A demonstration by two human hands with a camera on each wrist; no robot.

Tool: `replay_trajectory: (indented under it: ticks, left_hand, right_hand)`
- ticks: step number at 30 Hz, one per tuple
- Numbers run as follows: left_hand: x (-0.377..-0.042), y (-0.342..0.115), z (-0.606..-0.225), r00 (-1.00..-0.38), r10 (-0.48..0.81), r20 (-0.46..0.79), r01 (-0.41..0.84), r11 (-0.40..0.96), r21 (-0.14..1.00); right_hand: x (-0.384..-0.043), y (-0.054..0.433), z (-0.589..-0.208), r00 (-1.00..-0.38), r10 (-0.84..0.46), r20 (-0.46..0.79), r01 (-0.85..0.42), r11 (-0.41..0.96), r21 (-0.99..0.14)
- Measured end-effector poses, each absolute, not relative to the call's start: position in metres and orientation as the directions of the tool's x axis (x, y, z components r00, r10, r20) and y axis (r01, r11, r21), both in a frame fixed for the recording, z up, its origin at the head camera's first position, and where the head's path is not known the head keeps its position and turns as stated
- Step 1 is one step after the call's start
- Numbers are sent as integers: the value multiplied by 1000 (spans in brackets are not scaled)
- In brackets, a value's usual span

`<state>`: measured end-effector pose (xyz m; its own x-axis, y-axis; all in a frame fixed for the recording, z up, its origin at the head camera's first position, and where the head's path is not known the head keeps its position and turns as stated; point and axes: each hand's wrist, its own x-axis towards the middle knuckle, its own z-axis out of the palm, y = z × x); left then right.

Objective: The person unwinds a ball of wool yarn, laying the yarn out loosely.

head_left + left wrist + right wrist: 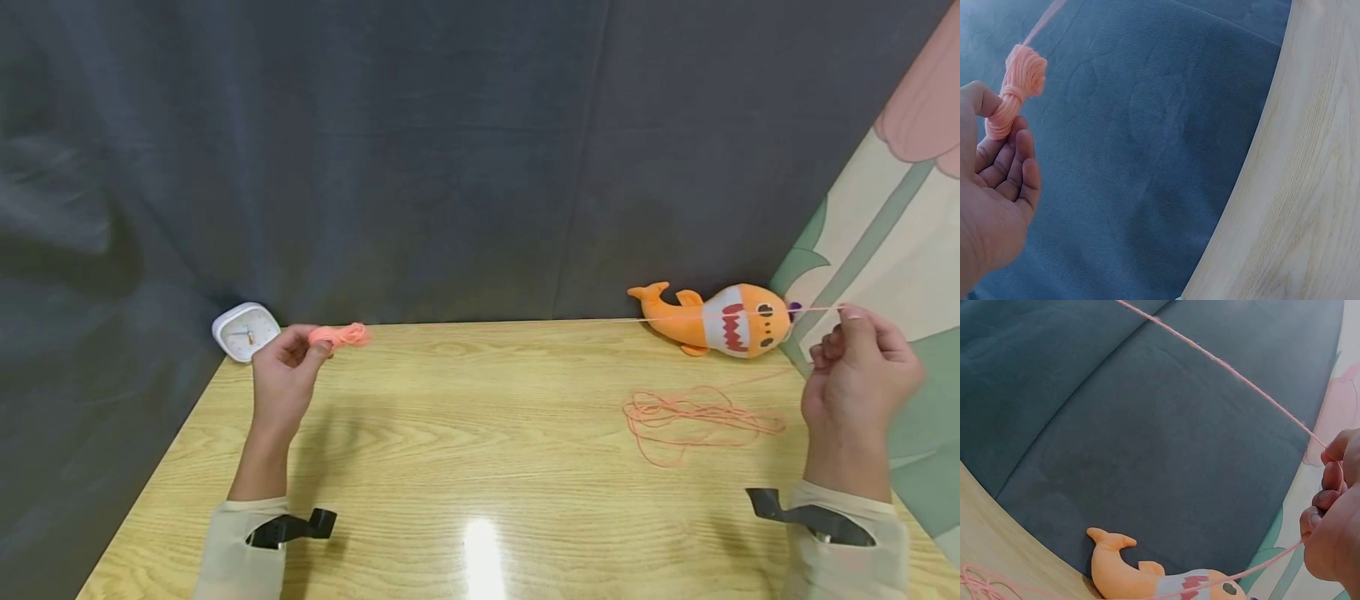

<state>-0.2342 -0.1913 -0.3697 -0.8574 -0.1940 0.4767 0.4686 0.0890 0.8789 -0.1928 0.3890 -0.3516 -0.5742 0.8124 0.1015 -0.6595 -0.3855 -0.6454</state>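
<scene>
1. Nearest are two pale sleeves [240,554], each with a dark strap [318,523] at the wrist.
2. The left hand [285,379], raised above the table [450,450], pinches one end of the bundle [341,335] between thumb and fingers; the lower fingers curl loosely below it.
3. The bundle is coral yarn, wrapped round its middle, its free end pointing away from the hand.
4. The right hand [862,371], also raised, is closed up, thumb and forefinger nipping the strand [1216,359], the other fingers curled in toward the palm.
5. The strand runs straight from the bundle to the right hand, crossing in front of the toy in the head view.
6. A slacker tail [1272,557] leaves the bottom of the right hand toward the loops [690,417], which lie loose on the table's right side.
7. Beyond them the orange toy [716,329] lies along the far edge; the white clock [246,332] is at the far left corner.
8. Behind hangs a dark curtain [450,167], with flowered cloth [926,275] at right.
</scene>
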Motion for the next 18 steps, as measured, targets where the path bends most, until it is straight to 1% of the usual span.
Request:
replay_trajectory:
  ticks: [7,13,18]
  left_hand:
    - [-233,-192,-368,-861,-183,475,462,114,880]
    - [-232,-193,-367,-864,-184,469,450,136,882]
    - [-232,-195,-367,-856,-209,473,467,81,880]
  right_hand:
    - [-191,397,-352,-556,828,74,-671,-394,-628]
    - [-188,402,-353,-539,841,51,-667,-389,-635]
    - [-187,406,-355,-525,850,42,-671,-383,-635]
